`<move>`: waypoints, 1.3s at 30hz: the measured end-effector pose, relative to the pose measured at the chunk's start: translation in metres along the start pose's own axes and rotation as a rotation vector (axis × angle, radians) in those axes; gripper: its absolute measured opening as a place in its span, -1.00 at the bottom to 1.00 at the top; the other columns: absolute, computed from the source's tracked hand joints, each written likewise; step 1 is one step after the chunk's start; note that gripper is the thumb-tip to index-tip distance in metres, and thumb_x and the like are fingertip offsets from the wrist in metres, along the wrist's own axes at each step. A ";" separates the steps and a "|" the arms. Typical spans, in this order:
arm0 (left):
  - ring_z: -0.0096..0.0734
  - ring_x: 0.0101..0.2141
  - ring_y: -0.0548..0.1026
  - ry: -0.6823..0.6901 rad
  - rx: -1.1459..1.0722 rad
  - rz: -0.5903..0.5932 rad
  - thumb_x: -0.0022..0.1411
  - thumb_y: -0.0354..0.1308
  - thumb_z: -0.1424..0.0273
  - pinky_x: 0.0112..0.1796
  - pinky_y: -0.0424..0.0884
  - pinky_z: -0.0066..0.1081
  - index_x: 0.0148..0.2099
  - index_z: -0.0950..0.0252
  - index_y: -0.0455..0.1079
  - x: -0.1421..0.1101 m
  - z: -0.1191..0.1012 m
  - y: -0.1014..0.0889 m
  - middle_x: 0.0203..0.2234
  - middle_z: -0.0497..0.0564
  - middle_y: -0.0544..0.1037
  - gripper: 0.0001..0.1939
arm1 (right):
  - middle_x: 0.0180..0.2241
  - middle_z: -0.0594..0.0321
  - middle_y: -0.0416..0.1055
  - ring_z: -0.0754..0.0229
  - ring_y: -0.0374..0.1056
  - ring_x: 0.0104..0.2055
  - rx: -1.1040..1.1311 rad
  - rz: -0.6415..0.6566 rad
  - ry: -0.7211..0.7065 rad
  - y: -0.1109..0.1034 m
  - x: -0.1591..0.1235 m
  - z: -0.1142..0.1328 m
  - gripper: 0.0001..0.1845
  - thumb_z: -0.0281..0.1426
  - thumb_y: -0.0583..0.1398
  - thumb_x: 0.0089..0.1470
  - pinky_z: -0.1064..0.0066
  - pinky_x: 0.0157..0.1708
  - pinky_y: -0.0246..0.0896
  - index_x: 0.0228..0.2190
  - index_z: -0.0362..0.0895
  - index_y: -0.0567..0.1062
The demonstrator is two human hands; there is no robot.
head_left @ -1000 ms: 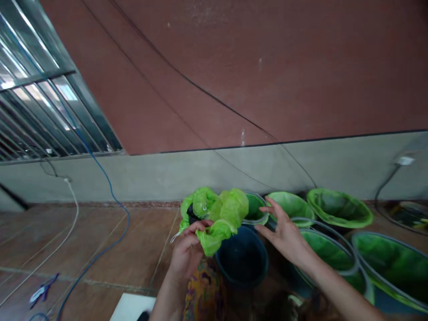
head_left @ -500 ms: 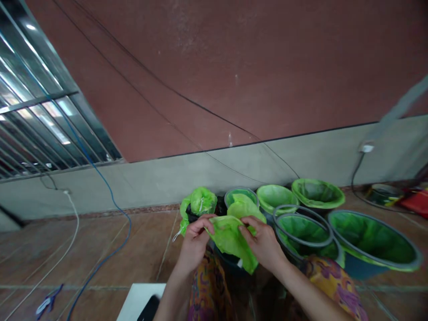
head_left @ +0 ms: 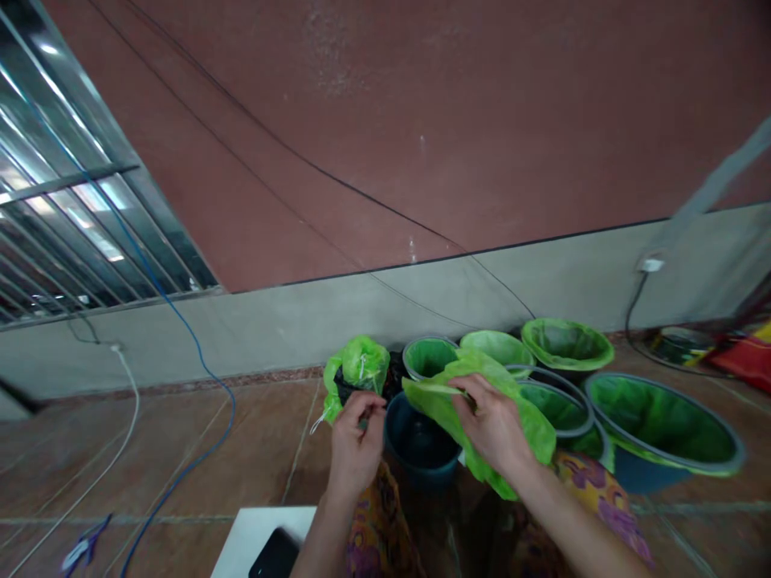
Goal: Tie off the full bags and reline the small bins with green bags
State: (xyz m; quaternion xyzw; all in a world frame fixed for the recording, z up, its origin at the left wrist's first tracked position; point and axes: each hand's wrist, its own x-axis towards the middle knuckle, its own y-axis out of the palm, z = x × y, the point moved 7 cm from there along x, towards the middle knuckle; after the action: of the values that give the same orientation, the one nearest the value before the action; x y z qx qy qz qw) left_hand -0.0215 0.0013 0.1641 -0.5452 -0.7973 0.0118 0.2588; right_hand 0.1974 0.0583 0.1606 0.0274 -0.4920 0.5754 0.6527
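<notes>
At the lower center, the left hand (head_left: 356, 437) has thumb and fingers pinched together; whether anything is between them, I cannot tell. Right of it, the right hand (head_left: 491, 425) grips the edge of a green mesh bag (head_left: 442, 401), which spreads over the rim of a lined bucket (head_left: 557, 409) at lower right. Beyond the left hand, an unlined dark bucket (head_left: 422, 441) stands beside green bundled bags (head_left: 361, 361), near the wall (head_left: 289, 329).

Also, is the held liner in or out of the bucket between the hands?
Out: the liner hangs from the right hand, and the bucket shows bare walls.
</notes>
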 end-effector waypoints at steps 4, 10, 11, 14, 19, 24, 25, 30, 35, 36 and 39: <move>-0.33 -0.33 0.56 -0.425 -0.467 0.218 0.18 0.18 -0.01 -0.29 0.46 -0.38 -0.16 0.34 0.52 -0.021 0.018 0.055 -0.31 0.10 0.61 -0.52 | -0.28 0.19 0.52 0.16 0.49 -0.23 0.081 -0.002 -0.028 0.013 -0.007 0.023 -0.81 -0.49 0.09 0.19 0.34 -0.22 0.38 -0.24 -0.10 0.51; -0.24 -0.20 0.59 -0.741 -0.986 0.279 0.02 0.36 0.08 -0.12 0.47 -0.35 -0.20 0.39 0.53 -0.013 0.038 0.098 -0.34 0.11 0.64 -0.54 | -0.23 0.19 0.50 0.18 0.48 -0.21 0.129 0.156 -0.108 0.041 -0.037 0.060 -0.74 -0.53 0.05 0.23 0.34 -0.20 0.40 -0.19 -0.06 0.50; -0.23 -0.21 0.60 -0.770 -1.000 0.268 -0.01 0.39 0.15 -0.13 0.48 -0.36 -0.25 0.40 0.53 -0.008 0.043 0.099 -0.37 0.10 0.64 -0.59 | -0.22 0.18 0.50 0.18 0.48 -0.20 0.145 0.175 -0.112 0.044 -0.043 0.062 -0.72 -0.54 0.04 0.23 0.34 -0.19 0.41 -0.18 -0.06 0.50; -0.22 -0.27 0.61 -0.848 -1.006 0.194 -0.09 0.43 0.32 -0.17 0.50 -0.37 -0.36 0.38 0.50 0.005 0.061 0.094 -0.46 0.07 0.63 -0.72 | -0.21 0.18 0.50 0.19 0.49 -0.20 0.191 0.244 -0.106 0.051 -0.060 0.063 -0.70 -0.56 0.02 0.23 0.34 -0.17 0.42 -0.17 -0.06 0.50; -0.24 -0.32 0.62 -0.907 -1.006 -0.011 -0.04 0.37 0.36 -0.21 0.53 -0.35 -0.36 0.34 0.49 0.014 0.084 0.068 -0.47 0.04 0.63 -0.81 | -0.31 0.25 0.52 0.22 0.49 -0.30 0.241 0.412 -0.107 0.044 -0.082 0.066 -0.77 -0.54 0.09 0.19 0.40 -0.27 0.43 -0.23 -0.05 0.51; -0.34 -0.40 0.59 -0.799 -0.939 -0.065 -0.11 0.46 0.25 -0.23 0.52 -0.39 -0.34 0.32 0.51 0.008 0.079 0.043 -0.46 0.00 0.64 -0.67 | -0.17 0.18 0.54 0.21 0.49 -0.24 0.251 0.144 -0.005 -0.022 -0.035 0.044 -0.79 -0.32 0.16 0.21 0.39 -0.22 0.43 -0.13 -0.04 0.51; -0.37 -0.42 0.59 -0.781 -0.922 -0.068 -0.13 0.47 0.23 -0.24 0.52 -0.40 -0.33 0.32 0.51 0.006 0.076 0.039 -0.47 -0.01 0.64 -0.65 | -0.13 0.15 0.53 0.16 0.48 -0.16 0.196 0.058 0.112 -0.034 -0.019 0.025 -0.76 -0.26 0.15 0.21 0.34 -0.18 0.42 -0.13 -0.04 0.51; -0.27 -0.34 0.62 -0.755 -0.874 -0.064 -0.16 0.49 0.16 -0.17 0.52 -0.33 -0.29 0.33 0.52 -0.005 0.062 0.030 -0.42 0.05 0.66 -0.56 | 0.08 -0.15 0.42 -0.11 0.43 0.02 0.023 0.044 0.497 -0.030 0.025 -0.068 -0.22 0.05 0.16 0.07 0.07 -0.02 0.34 0.15 -0.23 0.36; -0.12 -0.15 0.62 -0.735 -0.878 -0.081 -0.11 0.47 0.18 -0.03 0.48 -0.24 -0.21 0.36 0.53 -0.008 0.056 0.023 -0.31 0.13 0.68 -0.54 | 0.01 -0.16 0.49 -0.05 0.49 -0.10 0.087 0.288 0.622 0.032 -0.007 -0.107 -0.15 0.07 0.18 0.01 0.13 -0.02 0.33 0.14 -0.29 0.37; -0.10 -0.12 0.62 -0.735 -0.880 -0.089 -0.11 0.47 0.17 -0.02 0.48 -0.22 -0.20 0.36 0.53 -0.008 0.057 0.021 -0.29 0.14 0.68 -0.53 | -0.04 -0.11 0.52 0.00 0.50 -0.17 0.098 0.290 0.620 0.038 -0.017 -0.109 -0.21 0.04 0.17 0.02 0.17 -0.06 0.35 0.10 -0.27 0.41; -0.07 -0.08 0.60 -0.726 -0.872 -0.120 -0.10 0.46 0.14 -0.01 0.49 -0.20 -0.19 0.37 0.54 -0.006 0.063 0.016 -0.27 0.15 0.68 -0.51 | -0.25 0.04 0.60 0.08 0.49 -0.33 0.135 0.239 0.593 0.042 -0.037 -0.112 -0.42 -0.02 0.14 0.05 0.25 -0.22 0.36 -0.11 -0.20 0.55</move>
State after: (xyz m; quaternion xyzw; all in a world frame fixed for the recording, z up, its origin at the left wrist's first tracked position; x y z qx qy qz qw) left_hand -0.0333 0.0190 0.1019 -0.5162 -0.7958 -0.1467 -0.2806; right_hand 0.2382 0.1129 0.0554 -0.1563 -0.2408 0.6622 0.6922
